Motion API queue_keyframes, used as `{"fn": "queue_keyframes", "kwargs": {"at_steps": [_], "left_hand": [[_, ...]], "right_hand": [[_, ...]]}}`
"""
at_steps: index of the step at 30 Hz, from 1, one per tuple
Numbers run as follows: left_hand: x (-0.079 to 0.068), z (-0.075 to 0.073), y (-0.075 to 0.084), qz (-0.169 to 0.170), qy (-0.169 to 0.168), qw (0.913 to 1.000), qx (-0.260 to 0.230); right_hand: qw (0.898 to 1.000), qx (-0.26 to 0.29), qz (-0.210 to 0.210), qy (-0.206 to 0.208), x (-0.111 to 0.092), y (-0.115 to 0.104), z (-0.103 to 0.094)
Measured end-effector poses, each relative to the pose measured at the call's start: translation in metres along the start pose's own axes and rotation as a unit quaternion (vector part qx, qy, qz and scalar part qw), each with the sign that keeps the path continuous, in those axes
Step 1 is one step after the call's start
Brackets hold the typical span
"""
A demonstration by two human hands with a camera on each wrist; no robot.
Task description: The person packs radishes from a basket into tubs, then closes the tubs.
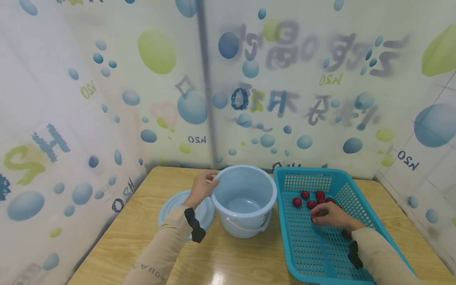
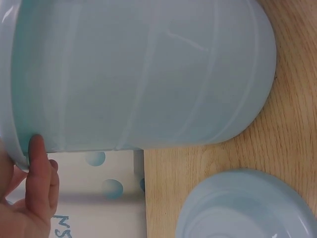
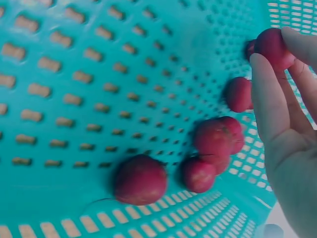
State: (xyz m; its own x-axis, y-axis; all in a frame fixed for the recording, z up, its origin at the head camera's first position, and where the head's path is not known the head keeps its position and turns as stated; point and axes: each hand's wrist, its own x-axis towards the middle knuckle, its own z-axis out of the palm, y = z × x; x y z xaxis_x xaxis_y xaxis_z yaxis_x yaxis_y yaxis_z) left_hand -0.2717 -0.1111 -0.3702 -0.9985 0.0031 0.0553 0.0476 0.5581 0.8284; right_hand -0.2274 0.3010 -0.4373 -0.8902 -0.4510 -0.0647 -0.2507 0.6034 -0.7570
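My left hand (image 1: 203,188) holds the rim of a light blue bucket (image 1: 246,221) on its left side. In the left wrist view, fingers (image 2: 38,183) lie against the outer wall just under the rim. The bucket stands upright, and the part of its inside that shows holds nothing. Over the turquoise basket (image 1: 290,253), my right hand (image 1: 335,215) pinches a red radish (image 3: 273,48) between thumb and fingers. Several more radishes lie on the basket floor, among them one nearest the camera (image 3: 140,179) in the right wrist view, with a thin root.
A round light blue lid (image 1: 174,209) lies on the wooden table (image 1: 199,261), left of the bucket and partly behind my left forearm. Bucket and basket stand close side by side. A patterned curtain (image 1: 171,91) hangs behind the table and along both sides.
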Motion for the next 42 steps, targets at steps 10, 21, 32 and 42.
{"fn": "queue_keyframes", "kwargs": {"at_steps": [10, 21, 32, 42], "left_hand": [[0.001, 0.0, -0.001, 0.009, -0.001, 1.0, 0.003], [0.0, -0.002, -0.001, 0.006, -0.006, 1.0, -0.005], [0.001, 0.0, -0.002, 0.003, -0.008, 0.9998, -0.019], [-0.001, -0.003, -0.001, 0.012, -0.007, 0.9996, -0.025]], "right_hand": [[0.999, 0.023, 0.0, 0.045, -0.001, -0.025, -0.012], [0.993, -0.02, -0.056, 0.1, -0.003, -0.063, -0.034], [0.992, -0.01, -0.053, 0.114, 0.013, -0.1, -0.038], [0.988, 0.012, -0.113, 0.107, 0.042, -0.134, -0.031]]}}
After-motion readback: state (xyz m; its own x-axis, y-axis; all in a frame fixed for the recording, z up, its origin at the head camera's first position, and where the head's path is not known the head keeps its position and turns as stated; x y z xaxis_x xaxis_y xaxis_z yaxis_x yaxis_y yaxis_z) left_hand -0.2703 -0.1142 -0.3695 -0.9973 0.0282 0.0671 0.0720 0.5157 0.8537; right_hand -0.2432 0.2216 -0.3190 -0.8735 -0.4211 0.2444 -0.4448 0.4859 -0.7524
